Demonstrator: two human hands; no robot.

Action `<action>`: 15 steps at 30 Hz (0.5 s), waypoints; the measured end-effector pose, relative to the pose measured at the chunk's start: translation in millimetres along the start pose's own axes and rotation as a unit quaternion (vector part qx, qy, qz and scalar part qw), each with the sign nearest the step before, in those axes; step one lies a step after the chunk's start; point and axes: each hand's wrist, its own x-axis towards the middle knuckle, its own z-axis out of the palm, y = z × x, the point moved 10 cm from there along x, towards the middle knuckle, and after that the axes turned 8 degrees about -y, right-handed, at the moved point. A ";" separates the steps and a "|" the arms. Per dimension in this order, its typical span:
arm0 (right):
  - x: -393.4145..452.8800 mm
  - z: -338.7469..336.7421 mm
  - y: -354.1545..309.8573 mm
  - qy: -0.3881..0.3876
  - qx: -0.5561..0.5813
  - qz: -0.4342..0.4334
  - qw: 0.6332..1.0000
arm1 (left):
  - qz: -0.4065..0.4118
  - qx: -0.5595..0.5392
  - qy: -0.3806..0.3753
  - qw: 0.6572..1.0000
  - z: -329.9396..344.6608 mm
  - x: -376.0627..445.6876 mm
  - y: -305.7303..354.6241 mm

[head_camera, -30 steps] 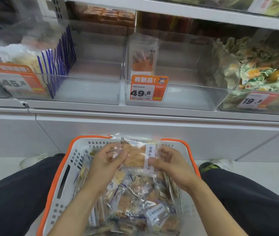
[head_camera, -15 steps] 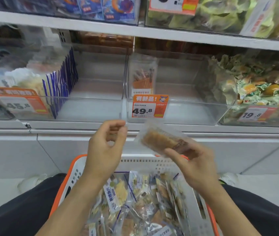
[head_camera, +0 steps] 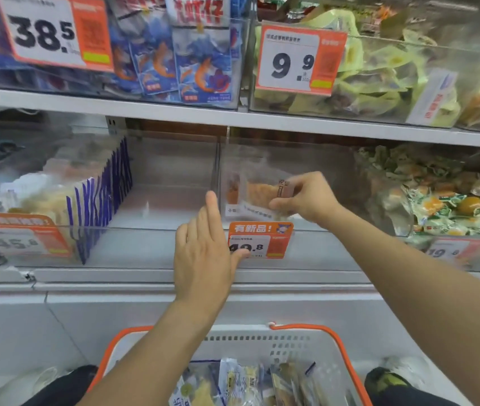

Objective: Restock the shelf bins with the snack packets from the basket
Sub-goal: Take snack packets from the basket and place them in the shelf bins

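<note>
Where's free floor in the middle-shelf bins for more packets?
The clear middle bin is bare right of the right hand and its clear snack packet. The clear left bin is bare right of the blue-edged packets. The green-wrapped snack bin is crowded.

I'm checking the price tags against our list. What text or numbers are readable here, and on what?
"38.5": price tag, upper left bin.
"9.9": price tag, upper right bin.
"有新品!" and ".8": orange tag, middle bin; left hand covers part of the price.
"45.8": lower left tag, blurred.
"19": lower right tag, cents blurred.
Packet and small tag print: unreadable.
</note>
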 end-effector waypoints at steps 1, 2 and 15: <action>12.5 9.8 0.7 -0.015 -0.029 0.008 0.999 | -0.004 0.007 0.006 1.000 -0.6 -0.2 -0.2; 23.4 17.0 0.1 -0.022 -0.074 0.013 0.997 | 0.001 0.010 0.012 1.000 -0.9 -0.3 -0.4; 48.8 48.8 11.0 -0.085 -0.183 0.092 0.975 | 0.026 -0.003 0.027 0.999 4.9 2.7 -4.3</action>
